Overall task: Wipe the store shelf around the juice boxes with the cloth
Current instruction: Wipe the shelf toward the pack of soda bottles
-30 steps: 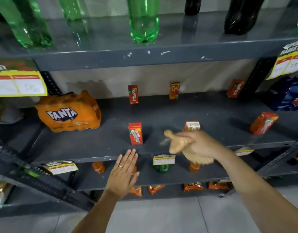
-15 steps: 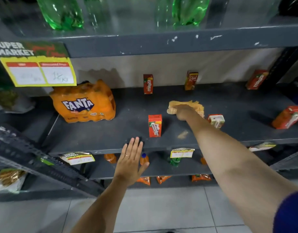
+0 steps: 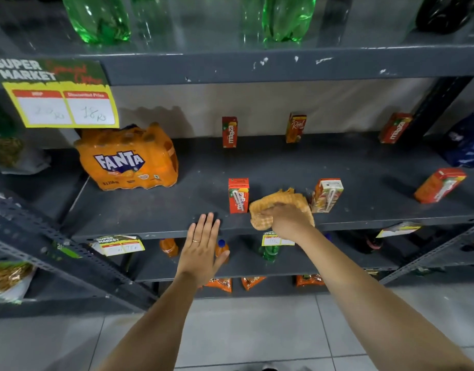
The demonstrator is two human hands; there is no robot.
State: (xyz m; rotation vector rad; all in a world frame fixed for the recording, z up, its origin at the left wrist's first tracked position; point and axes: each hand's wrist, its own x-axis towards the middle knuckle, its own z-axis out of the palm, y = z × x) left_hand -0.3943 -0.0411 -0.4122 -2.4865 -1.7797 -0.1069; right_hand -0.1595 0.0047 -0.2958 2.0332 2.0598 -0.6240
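My right hand (image 3: 288,219) presses a yellow-orange cloth (image 3: 280,202) onto the dark grey shelf (image 3: 155,210) at its front edge. The cloth lies between a red Maaza juice box (image 3: 238,195) on its left and a white-topped juice box (image 3: 327,195) on its right. My left hand (image 3: 203,245) is flat and empty, fingertips at the shelf's front lip. Further juice boxes stand at the back: a red one (image 3: 229,132), a Real box (image 3: 296,127) and a tilted one (image 3: 395,127). Another (image 3: 440,184) leans at the right.
A shrink-wrapped orange Fanta pack (image 3: 128,159) sits at the shelf's left. Green bottles (image 3: 99,18) stand on the shelf above, with a yellow price sign (image 3: 62,103) hanging from it. Small bottles and price tags (image 3: 120,245) are on the lower shelf. A blue package (image 3: 468,141) is at far right.
My right hand has drawn the cloth from the shelf's middle back to the front edge between the two front boxes. My left hand has stayed at the lip.
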